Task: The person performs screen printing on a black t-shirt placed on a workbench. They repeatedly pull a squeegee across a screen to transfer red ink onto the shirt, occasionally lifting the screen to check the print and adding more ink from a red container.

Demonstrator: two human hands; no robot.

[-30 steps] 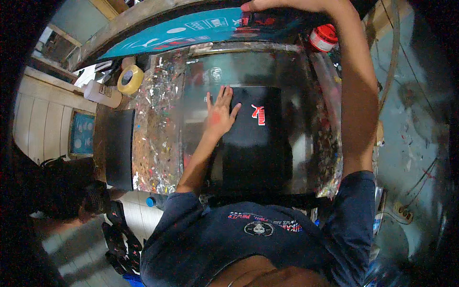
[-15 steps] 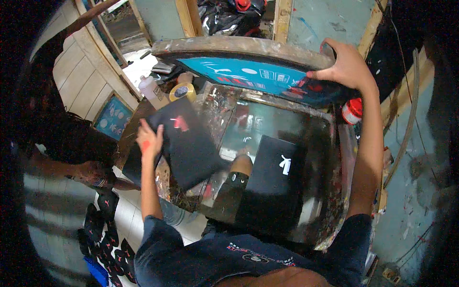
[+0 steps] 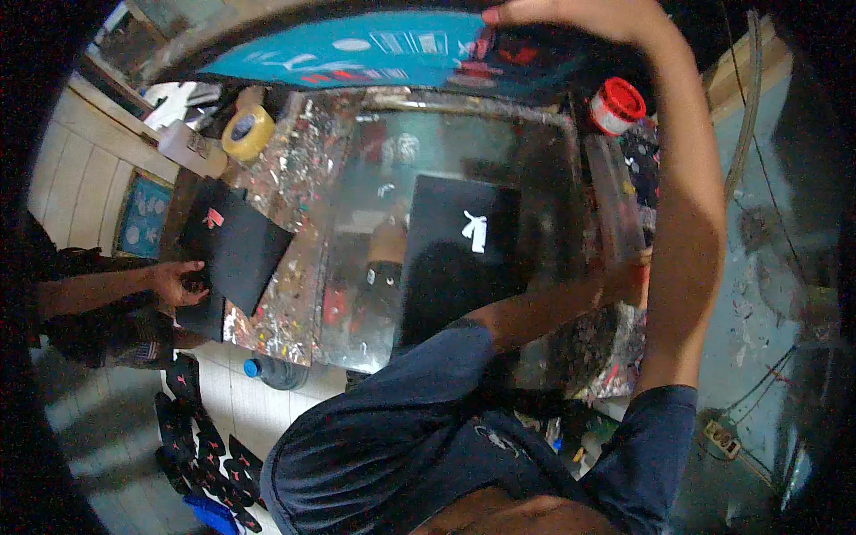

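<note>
At left, a co-worker's hand (image 3: pixel 183 283), fingers partly curled, is at the edge of the red-marked sheet (image 3: pixel 236 250). At centre, the white-marked sheet (image 3: pixel 456 276) lies flat on the glossy plate (image 3: pixel 357 267). Beyond it, the right hand (image 3: pixel 571 16) pinches the raised blue screen (image 3: pixel 374 55) at its far-right edge. At right, the left hand (image 3: pixel 628 275) is blurred, partly hidden behind the right forearm; its state cannot be determined.
</note>
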